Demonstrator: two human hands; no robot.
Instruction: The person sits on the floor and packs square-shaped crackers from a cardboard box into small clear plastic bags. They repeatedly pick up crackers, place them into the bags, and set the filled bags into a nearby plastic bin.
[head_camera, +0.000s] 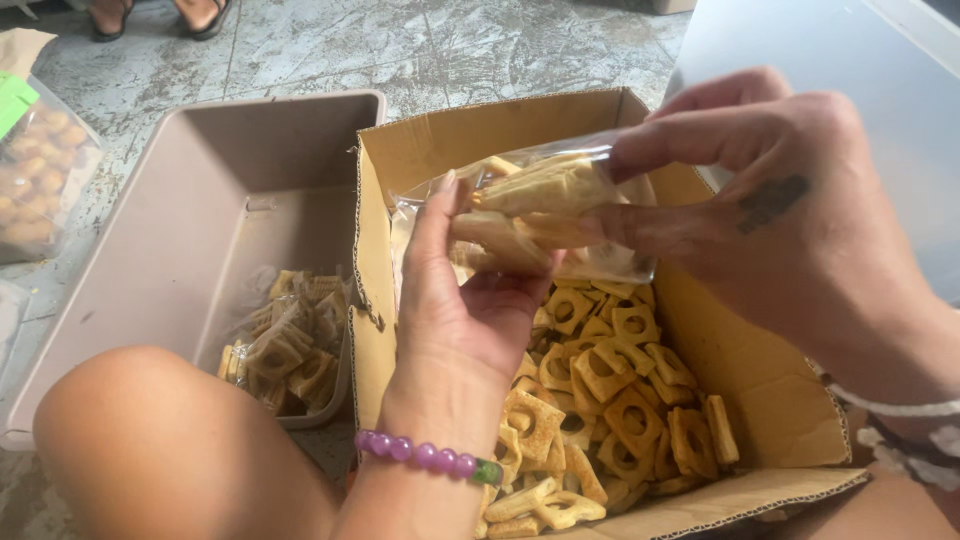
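A clear plastic bag (545, 205) holding square, holed yellow crackers is held above an open cardboard box (770, 385). My left hand (465, 310), with a purple bead bracelet on the wrist, supports the bag from below and at its left edge. My right hand (775, 215) pinches the bag's right side, thumb and fingers closed on the plastic. Many loose square crackers (610, 385) lie in the bottom of the box, right under both hands.
A grey plastic tub (200, 180) stands left of the box with a filled bag of crackers (285, 340) inside. Another bag of round snacks (35, 175) lies at far left. My knee (150, 450) is at lower left. Another person's sandalled feet show at the top.
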